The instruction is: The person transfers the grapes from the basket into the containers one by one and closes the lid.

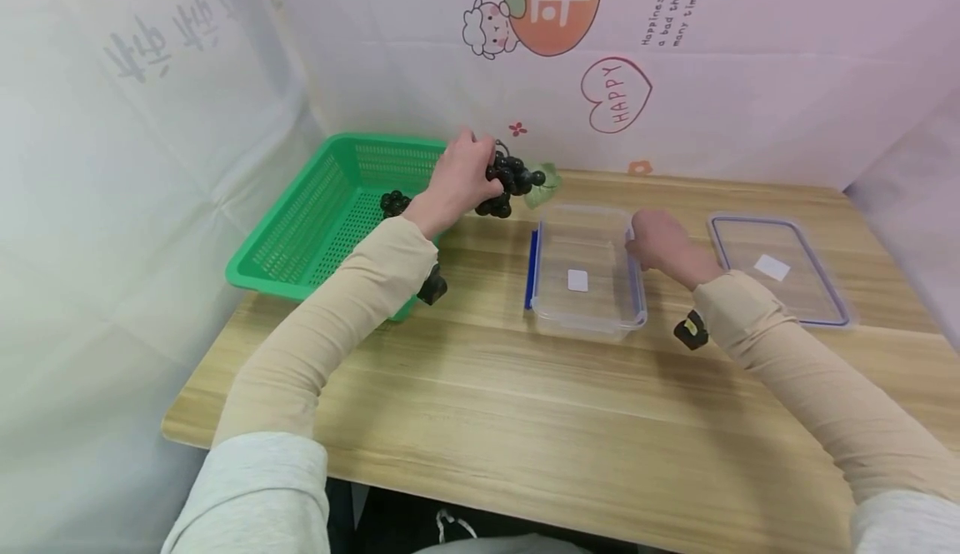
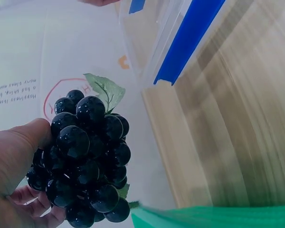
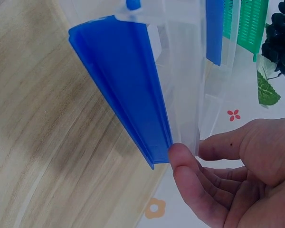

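A bunch of black grapes [image 1: 508, 181] with green leaves is held in my left hand [image 1: 463, 172], raised between the green basket and the clear box. In the left wrist view, the thumb and fingers grip the grapes [image 2: 88, 156] from one side. My right hand [image 1: 663, 246] pinches the right wall of a clear plastic food container [image 1: 588, 317]. Up close in the right wrist view, thumb and fingers lie on either side of its wall near a corner, beside a hanging blue clasp flap [image 3: 123, 90]. The container is lidless, with a white label on it.
On the left stands a green perforated basket [image 1: 300, 242] with another dark grape bunch [image 1: 393, 202] in it, partly hidden by my left arm. A clear lid [image 1: 780, 271] with a blue seal lies at the right. A printed white cloth [image 1: 420, 54] hangs behind the wooden table [image 1: 510, 421].
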Tool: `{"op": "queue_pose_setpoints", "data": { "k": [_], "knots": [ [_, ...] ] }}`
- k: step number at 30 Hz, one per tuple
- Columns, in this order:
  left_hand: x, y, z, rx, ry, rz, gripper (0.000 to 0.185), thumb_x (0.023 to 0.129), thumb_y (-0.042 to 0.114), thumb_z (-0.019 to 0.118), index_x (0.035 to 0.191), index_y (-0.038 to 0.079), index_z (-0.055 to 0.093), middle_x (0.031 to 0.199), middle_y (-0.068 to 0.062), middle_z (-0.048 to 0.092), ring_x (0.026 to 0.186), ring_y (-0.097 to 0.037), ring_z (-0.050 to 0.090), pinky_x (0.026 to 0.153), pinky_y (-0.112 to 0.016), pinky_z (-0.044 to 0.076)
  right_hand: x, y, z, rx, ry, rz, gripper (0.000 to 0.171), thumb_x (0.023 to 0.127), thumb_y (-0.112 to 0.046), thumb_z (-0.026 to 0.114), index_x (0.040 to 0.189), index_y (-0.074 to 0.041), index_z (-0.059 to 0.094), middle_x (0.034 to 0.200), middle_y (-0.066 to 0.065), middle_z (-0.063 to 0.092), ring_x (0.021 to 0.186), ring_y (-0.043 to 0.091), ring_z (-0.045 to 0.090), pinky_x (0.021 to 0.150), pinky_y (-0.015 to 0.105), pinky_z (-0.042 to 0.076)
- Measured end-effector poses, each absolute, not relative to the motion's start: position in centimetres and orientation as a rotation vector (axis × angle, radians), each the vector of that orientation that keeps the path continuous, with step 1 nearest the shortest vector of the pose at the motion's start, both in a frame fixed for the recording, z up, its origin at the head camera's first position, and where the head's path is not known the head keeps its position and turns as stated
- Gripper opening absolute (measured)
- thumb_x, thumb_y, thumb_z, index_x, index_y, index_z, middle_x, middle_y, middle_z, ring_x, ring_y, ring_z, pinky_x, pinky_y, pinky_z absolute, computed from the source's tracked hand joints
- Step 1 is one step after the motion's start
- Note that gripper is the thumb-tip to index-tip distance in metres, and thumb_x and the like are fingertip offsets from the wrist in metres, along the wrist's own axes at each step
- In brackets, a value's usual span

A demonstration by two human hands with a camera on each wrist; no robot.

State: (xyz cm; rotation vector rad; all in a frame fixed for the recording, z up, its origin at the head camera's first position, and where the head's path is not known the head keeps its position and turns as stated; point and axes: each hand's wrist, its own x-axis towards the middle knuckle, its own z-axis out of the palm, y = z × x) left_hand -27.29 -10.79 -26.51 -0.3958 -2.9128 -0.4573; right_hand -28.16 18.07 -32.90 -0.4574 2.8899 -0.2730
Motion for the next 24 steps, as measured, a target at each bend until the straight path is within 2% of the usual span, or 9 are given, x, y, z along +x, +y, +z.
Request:
{"op": "queue_pose_setpoints", "data": {
  "k": [10,24],
  "knots": [
    [-27.0,-8.9,-27.1,-0.466,-2.931,-0.456,0.024,0.084,0.02,0.064,0.099,0.005,0.053,0.099,-0.01,0.047,0.087,-0.024,0.045,0.074,-0.034,0.042,-28.0,18.0,-32.7,-0.466,2.884,-0.281,0.017,0.086,-0.003,0.049,0.073,0.005,0.057,0.053,0.009,0.061,0.048,0.017,0.055,0.048,0.027,0.041],
    [-27.1,-6.3,-28.1,-0.472,-3.0,-0.417,0.027,0.086,0.025,0.064,0.104,0.008,0.053,0.107,-0.01,0.05,0.092,-0.023,0.049,0.075,-0.033,0.047,-28.2,18.0,-33.0,-0.439,2.877,-0.289,0.016,0.086,-0.004,0.05,0.075,0.005,0.057,0.054,0.009,0.061,0.049,0.019,0.056,0.05,0.027,0.042]
  ]
}}
